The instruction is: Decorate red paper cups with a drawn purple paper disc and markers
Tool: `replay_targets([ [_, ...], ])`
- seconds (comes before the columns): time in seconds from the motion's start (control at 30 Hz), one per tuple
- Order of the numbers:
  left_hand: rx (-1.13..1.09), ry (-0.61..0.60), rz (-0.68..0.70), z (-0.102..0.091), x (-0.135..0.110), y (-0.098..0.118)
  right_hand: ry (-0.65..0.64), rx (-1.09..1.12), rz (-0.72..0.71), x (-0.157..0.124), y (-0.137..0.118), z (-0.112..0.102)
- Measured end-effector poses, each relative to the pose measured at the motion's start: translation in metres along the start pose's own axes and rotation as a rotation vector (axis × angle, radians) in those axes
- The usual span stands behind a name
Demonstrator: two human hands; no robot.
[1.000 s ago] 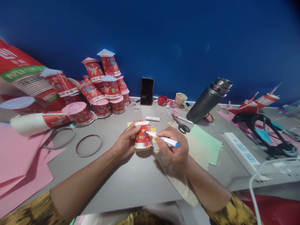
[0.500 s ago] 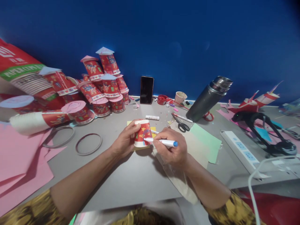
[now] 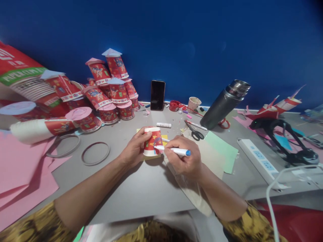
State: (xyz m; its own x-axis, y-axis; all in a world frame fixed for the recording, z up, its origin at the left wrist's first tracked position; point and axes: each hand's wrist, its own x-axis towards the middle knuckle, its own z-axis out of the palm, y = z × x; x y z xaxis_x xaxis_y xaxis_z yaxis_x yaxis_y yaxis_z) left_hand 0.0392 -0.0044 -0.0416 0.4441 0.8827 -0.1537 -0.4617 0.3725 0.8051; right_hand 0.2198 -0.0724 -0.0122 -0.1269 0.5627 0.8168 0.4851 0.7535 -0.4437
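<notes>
My left hand [image 3: 135,148] grips a red printed paper cup [image 3: 152,143] by its left side, thumb on the front and the far fingers hidden. The cup has white bands at top and bottom. A white marker [image 3: 178,151] with a blue end is pinched in my right hand [image 3: 186,156], its tip against or very near the front of the cup. Beneath the cup lies a yellow paper [image 3: 141,159]. A white glue-stick-like tube [image 3: 164,125] lies just behind the cup, and black-handled scissors [image 3: 196,134] lie beyond my right hand.
Stacked red cups with paper tops [image 3: 117,92] stand at the left, near pink sheets [image 3: 22,164] and two grey rings [image 3: 95,153]. A phone [image 3: 157,95] leans on the blue wall. A dark flask [image 3: 222,107], green paper [image 3: 222,151] and power strip [image 3: 259,163] are at right.
The marker tip has shifted slightly up and left on the cup's printed face. Both hands keep their holds, and the whole view has moved a little.
</notes>
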Motion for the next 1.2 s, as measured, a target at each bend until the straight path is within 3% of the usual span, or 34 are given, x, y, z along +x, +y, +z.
replay_targets([
  [0.43, 0.028, 0.026, 0.012, 0.003, -0.001, 0.002, -0.124, 0.013, 0.134, -0.003, 0.002, -0.002],
  [0.6, 0.030, 0.033, 0.012, 0.001, 0.000, 0.001, -0.104, 0.054, 0.196, -0.002, 0.001, -0.002],
  [0.83, -0.153, 0.126, -0.169, 0.002, 0.001, 0.006, 0.197, 0.148, 0.405, -0.004, 0.007, -0.008],
  [1.2, -0.215, 0.114, -0.263, 0.003, -0.001, 0.011, 0.316, 0.385, 0.674, 0.001, 0.019, -0.007],
])
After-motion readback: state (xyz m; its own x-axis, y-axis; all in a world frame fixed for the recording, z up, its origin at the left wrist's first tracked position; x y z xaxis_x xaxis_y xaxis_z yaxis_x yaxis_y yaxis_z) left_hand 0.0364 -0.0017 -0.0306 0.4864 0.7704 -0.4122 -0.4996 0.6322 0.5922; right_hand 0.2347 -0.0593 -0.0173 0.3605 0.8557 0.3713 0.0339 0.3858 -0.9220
